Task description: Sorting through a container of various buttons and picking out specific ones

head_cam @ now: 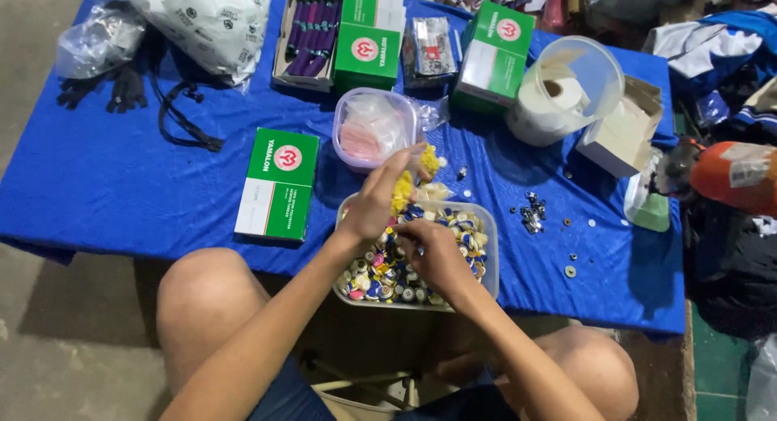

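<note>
Blue cloth (121, 186) covers a table where a seated person sorts small coloured caps.

From left: a green-and-white box (279, 184) lies flat; the left hand (379, 198) pinches a clear bag of yellow pieces (409, 182) above the clear tub of caps (486, 227); the right hand (433, 255), fingers curled, rests among them, its grip hidden.

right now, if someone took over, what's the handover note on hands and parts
Left hand: raised over the tub, holding a small clear bag of yellow pieces.
Right hand: down in the tub, fingers among the mixed coloured caps.
Things: tub at the near edge of the blue cloth; lidded tub of pink pieces just behind it; loose metal bits to the right.
Done: some yellow pieces are in the bag.
Left: the tub is full of mixed caps.
</note>
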